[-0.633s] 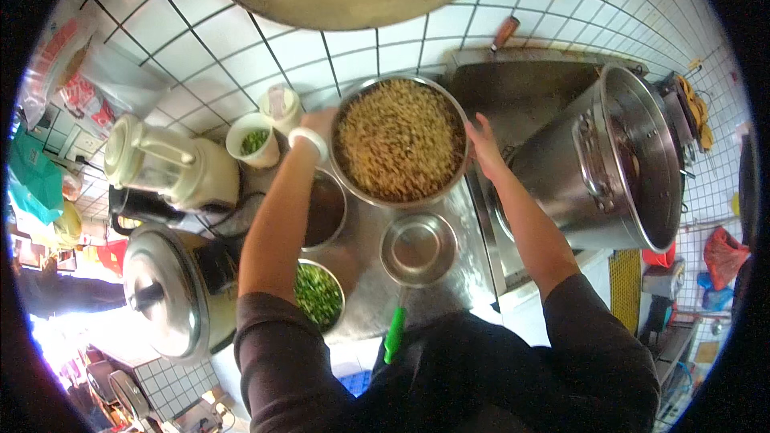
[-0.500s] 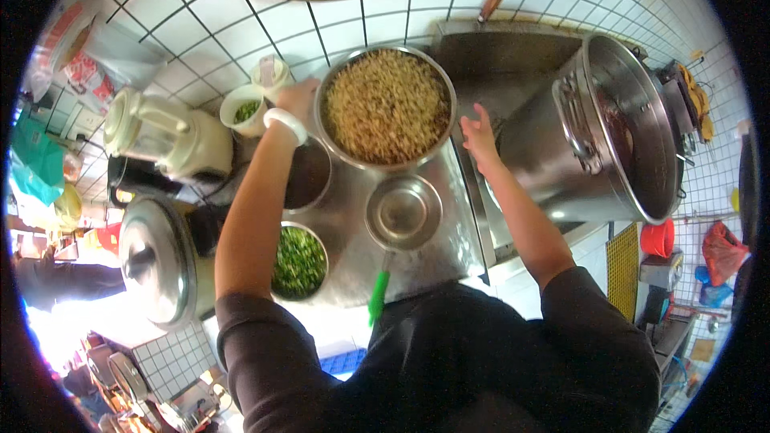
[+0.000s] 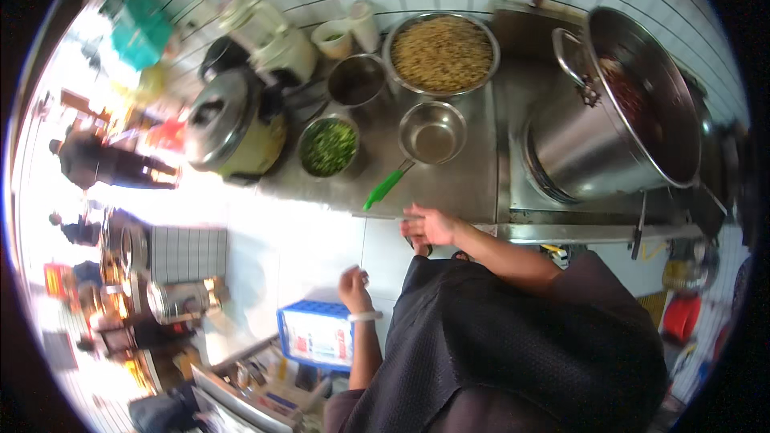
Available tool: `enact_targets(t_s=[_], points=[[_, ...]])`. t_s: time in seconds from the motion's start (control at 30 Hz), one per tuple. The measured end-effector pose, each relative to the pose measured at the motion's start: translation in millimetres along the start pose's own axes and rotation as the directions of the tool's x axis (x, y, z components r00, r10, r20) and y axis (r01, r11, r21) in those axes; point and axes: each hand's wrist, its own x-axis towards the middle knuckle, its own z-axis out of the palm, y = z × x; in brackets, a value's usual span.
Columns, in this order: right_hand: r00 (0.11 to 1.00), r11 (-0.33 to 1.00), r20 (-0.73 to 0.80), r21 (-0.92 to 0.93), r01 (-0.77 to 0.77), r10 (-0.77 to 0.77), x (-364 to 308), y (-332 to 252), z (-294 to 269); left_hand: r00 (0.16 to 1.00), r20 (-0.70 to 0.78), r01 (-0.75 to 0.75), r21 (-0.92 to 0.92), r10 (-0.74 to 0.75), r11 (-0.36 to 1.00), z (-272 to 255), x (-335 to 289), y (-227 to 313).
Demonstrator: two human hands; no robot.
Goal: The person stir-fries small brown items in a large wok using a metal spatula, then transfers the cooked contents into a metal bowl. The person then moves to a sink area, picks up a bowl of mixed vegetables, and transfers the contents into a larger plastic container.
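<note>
My right hand (image 3: pixel 429 227) hovers in front of the counter edge, fingers spread and holding nothing. Lower and to the left, my left hand (image 3: pixel 354 289), with a white bracelet (image 3: pixel 366 316) on the wrist, hangs over the floor; its fingers are half curled, slightly blurred, and nothing shows in them. Nearest to the right hand is a green-handled strainer or small pan (image 3: pixel 433 133) on the steel counter (image 3: pixel 473 184). Behind it stands a wide steel bowl (image 3: pixel 391 64) heaped with brown grainy food (image 3: pixel 443 54). Chopped greens (image 3: pixel 330 147) fill a round container on the left.
A large steel pot (image 3: pixel 589 140) with dark red contents leans at the right. Left are a lidded cooker (image 3: pixel 237 124), a blender-like appliance (image 3: pixel 277 44), a dark-bottomed steel pot (image 3: pixel 357 84) and white cups (image 3: pixel 333 38). A blue crate (image 3: pixel 282 333) is on the floor. People (image 3: pixel 92 156) stand farther left.
Both hands have come away from the bowl of brown food, back toward my body and off the counter. The view has swung left, showing more floor and room.
</note>
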Motion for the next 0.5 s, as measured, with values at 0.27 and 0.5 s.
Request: enact_targets(t_s=[0.27, 0.5], points=[[0.944, 0.868, 0.034, 0.406, 0.287, -0.327, 65, 6, 64, 0.656, -0.289, 0.624, -0.312, -0.697, 0.717, -216, -168, -187], [0.884, 0.888, 0.099, 0.11, 0.446, -0.456, -47, -11, 17, 0.224, -0.37, 0.601, -0.676, -0.902, 0.426, -306, -272, -235]])
